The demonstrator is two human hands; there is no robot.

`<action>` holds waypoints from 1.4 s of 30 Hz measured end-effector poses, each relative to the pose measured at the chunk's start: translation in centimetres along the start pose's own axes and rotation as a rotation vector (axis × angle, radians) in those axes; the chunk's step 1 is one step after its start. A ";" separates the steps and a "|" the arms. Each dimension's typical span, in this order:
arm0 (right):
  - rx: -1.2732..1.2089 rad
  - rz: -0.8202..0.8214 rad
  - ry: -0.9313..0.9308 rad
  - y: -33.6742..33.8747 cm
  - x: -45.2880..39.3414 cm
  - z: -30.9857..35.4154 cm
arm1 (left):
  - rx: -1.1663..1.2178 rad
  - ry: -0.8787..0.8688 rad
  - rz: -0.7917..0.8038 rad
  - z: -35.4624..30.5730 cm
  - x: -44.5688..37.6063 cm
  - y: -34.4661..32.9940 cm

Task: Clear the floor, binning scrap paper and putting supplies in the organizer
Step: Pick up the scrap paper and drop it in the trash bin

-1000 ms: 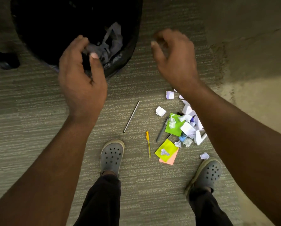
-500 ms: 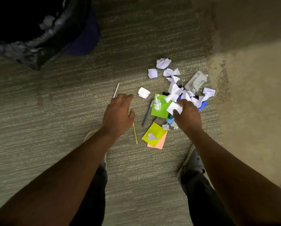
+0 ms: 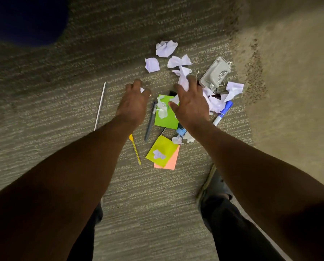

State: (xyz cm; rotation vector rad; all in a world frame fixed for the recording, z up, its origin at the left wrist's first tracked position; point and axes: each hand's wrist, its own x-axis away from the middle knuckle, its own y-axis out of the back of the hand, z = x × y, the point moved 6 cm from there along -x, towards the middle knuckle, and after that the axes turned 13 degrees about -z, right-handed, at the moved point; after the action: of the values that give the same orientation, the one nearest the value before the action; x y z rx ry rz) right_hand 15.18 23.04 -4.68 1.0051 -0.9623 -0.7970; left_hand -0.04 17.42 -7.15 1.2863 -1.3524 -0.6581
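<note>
Striped grey-brown carpet (image 3: 54, 113) carries a scatter of crumpled white paper scraps (image 3: 166, 48) around a bright green sticky-note square (image 3: 166, 117), with a grey pen (image 3: 150, 122) and a thin yellow pen (image 3: 135, 149) just beside it. Reaching down, the left hand (image 3: 134, 104) curls its fingers over a small white scrap (image 3: 142, 89), seemingly pinching it (mostly hidden). Over the pile, the right hand (image 3: 192, 106) hangs spread and holds nothing I can see, probably gathering paper for binning. No organizer shows.

Dim striped grey-beige carpet (image 3: 44, 110)
</note>
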 end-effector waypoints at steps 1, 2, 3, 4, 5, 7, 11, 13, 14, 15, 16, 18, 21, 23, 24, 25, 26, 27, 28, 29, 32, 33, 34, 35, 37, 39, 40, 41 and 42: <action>0.007 0.021 0.018 -0.4 -0.3 0.1 | 0.007 -0.005 -0.013 0.0 -0.2 0.0; 0.011 0.036 0.034 -0.7 -0.6 0.1 | 0.021 -0.009 -0.019 0.1 -0.3 0.0; 0.002 0.044 0.047 -0.8 -0.8 0.1 | 0.045 -0.005 -0.025 0.2 -0.3 0.1; -0.021 0.043 0.056 -0.8 -1.0 0.1 | 0.087 0.010 -0.032 0.4 -0.4 0.3; -0.055 0.031 0.061 -0.7 -1.2 0.1 | 0.139 0.034 -0.043 0.6 -0.4 0.5; -0.146 -0.027 0.035 0.2 -1.6 -0.2 | 0.221 0.082 -0.070 0.9 -0.6 1.1; -0.273 -0.148 -0.041 2.4 -2.4 -1.0 | 0.318 0.189 -0.152 1.6 -1.5 2.3; -0.243 -0.235 -0.047 3.4 -3.0 -1.4 | 0.394 0.274 -0.235 1.7 -2.5 3.4; -0.212 -0.269 -0.035 3.7 -3.5 -1.4 | 0.411 0.282 -0.270 1.4 -3.2 3.9; -0.176 -0.282 -0.010 3.9 -4.1 -1.3 | 0.393 0.258 -0.296 1.0 -4.0 4.4; -0.138 -0.267 0.024 3.7 -4.7 -1.1 | 0.346 0.214 -0.306 0.4 -4.9 4.7; -0.050 -0.172 0.100 2.6 -6.2 -0.3 | 0.224 0.114 -0.257 -0.9 -6.8 4.7; 0.091 0.007 0.204 0.2 -7.5 1.0 | 0.082 0.019 -0.081 -2.2 -8.6 3.2; 0.123 0.013 0.211 -0.3 -7.7 1.5 | -0.020 -0.040 -0.066 -2.9 -8.9 2.4; 0.126 0.001 0.220 -0.4 -7.6 1.6 | -0.037 -0.058 -0.094 -3.1 -8.8 2.2; 0.126 -0.003 0.235 -0.5 -7.5 1.8 | -0.036 -0.065 -0.124 -3.1 -8.6 2.1; 0.117 0.001 0.252 -0.6 -7.3 1.9 | -0.023 -0.066 -0.143 -3.0 -8.3 2.0; 0.095 0.007 0.262 -0.6 -7.0 1.9 | 0.010 -0.051 -0.153 -2.6 -7.8 1.9; 0.057 0.010 0.254 -0.4 -6.7 1.8 | 0.072 -0.002 -0.167 -2.0 -7.3 1.9; -0.007 0.003 0.219 -0.2 -6.4 1.6 | 0.158 0.090 -0.188 -1.2 -6.6 2.1; -0.246 -0.046 -0.009 1.7 -5.3 0.9 | 0.436 0.428 -0.233 0.9 -3.8 4.1; -0.294 -0.066 -0.073 2.6 -4.8 1.1 | 0.501 0.474 -0.256 1.0 -2.8 5.5; -0.341 -0.088 -0.124 3.7 -4.3 1.4 | 0.552 0.487 -0.289 0.9 -1.7 7.1; -0.412 -0.115 -0.159 5.2 -4.0 2.3 | 0.590 0.481 -0.335 1.0 -0.7 9.4; -0.604 -0.148 -0.212 8.7 -3.7 5.0 | 0.637 0.463 -0.430 1.4 1.2 14.7; -0.798 -0.170 -0.253 12.4 -4.0 8.4 | 0.669 0.446 -0.514 2.5 2.7 20.3; -0.895 -0.175 -0.268 14.2 -4.4 10.3 | 0.684 0.428 -0.554 3.1 3.3 23.0; -0.978 -0.180 -0.270 16.1 -5.0 12.2 | 0.702 0.408 -0.596 3.6 3.7 25.7; -1.039 -0.190 -0.252 18.2 -5.7 14.2 | 0.717 0.386 -0.640 4.3 4.0 28.6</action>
State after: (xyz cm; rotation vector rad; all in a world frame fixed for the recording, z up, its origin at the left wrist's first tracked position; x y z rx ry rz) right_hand 1.93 29.72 13.89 0.0835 -0.5178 -1.3978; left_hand -12.28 19.84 19.20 2.3395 -0.8548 -0.2989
